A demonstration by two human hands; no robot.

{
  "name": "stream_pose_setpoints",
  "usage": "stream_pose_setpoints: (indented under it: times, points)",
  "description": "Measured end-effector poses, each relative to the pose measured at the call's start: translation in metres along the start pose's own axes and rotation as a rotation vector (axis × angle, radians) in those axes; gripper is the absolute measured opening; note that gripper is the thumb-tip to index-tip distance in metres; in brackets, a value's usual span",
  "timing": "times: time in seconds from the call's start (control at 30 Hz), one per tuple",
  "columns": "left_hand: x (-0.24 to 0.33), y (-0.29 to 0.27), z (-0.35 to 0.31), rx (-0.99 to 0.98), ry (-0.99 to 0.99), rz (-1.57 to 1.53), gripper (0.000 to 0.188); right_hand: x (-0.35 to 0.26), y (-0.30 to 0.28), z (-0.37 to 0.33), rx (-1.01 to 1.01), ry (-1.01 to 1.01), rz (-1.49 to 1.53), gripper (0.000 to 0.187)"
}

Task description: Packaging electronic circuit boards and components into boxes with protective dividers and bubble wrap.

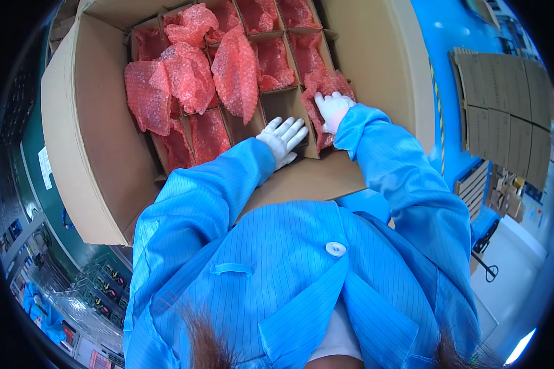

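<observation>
A large open cardboard box (101,129) stands before me, split into compartments by a cardboard divider (277,92). My left hand (283,140), in a white glove, lies with fingers spread at the near edge of a compartment without bubble wrap. At the right end of the near row, my white-gloved right hand (333,109) has its fingers curled on a pink bubble-wrap bag (314,92); its fingertips partly sink into the wrap. Another pink bubble-wrap bag (237,74) sticks up above the divider. What the bags contain is hidden.
Crumpled bubble wrap (188,77) bulges over the left compartments, and several others hold pink bags. Tall flaps (381,55) surround the box. Stacked cartons (505,104) stand on the blue floor to the right, beside a wooden pallet (472,184). Racks of circuit boards (98,289) are at lower left.
</observation>
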State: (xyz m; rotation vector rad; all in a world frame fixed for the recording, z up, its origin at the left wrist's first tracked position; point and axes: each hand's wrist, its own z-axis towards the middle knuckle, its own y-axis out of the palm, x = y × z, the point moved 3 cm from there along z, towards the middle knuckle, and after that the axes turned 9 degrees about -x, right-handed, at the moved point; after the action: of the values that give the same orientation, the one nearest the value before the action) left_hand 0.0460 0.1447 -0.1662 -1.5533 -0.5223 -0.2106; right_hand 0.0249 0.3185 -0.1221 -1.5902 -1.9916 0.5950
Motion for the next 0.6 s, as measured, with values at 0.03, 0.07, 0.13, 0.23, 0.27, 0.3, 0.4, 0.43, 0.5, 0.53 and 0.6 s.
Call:
stream_pose_setpoints:
  times: [0.03,0.07,0.13,0.23,0.27,0.3,0.4,0.43,0.5,0.53,0.6]
  points:
    - [0.003,-0.002,0.001,0.040,0.042,0.011,0.065,-0.001,0.001,0.000,-0.022,0.006,-0.002,0.069]
    - [0.005,-0.004,0.001,0.080,0.083,0.021,0.064,-0.001,0.002,0.001,-0.044,0.013,-0.004,0.068]
    - [0.008,-0.003,0.001,0.116,0.126,0.027,0.063,-0.001,0.004,0.001,-0.070,0.017,-0.002,0.068]
    - [0.006,0.003,-0.001,0.019,0.187,0.059,0.060,0.002,0.003,0.003,-0.009,-0.010,0.030,0.065]
    - [0.007,0.005,-0.001,-0.012,0.208,0.070,0.058,0.003,0.004,0.003,0.011,-0.019,0.040,0.064]
    - [0.006,0.007,0.002,-0.011,0.211,0.068,0.058,0.003,0.004,0.004,0.009,-0.016,0.041,0.064]
    - [0.009,0.020,0.013,-0.006,0.225,0.264,0.052,0.002,0.004,0.006,0.007,-0.014,0.029,0.063]
    - [0.009,0.023,0.015,-0.003,0.228,0.331,0.051,0.001,0.003,0.007,0.009,-0.014,0.023,0.062]
    - [0.006,0.022,0.015,0.024,0.225,0.271,0.049,0.001,0.002,0.008,0.012,0.000,0.020,0.062]
    - [0.005,0.021,0.013,0.046,0.218,0.206,0.048,0.000,0.003,0.008,0.011,0.007,0.020,0.061]
    - [0.003,0.019,0.010,0.089,0.203,0.076,0.046,-0.004,0.004,0.009,0.009,0.019,0.018,0.060]
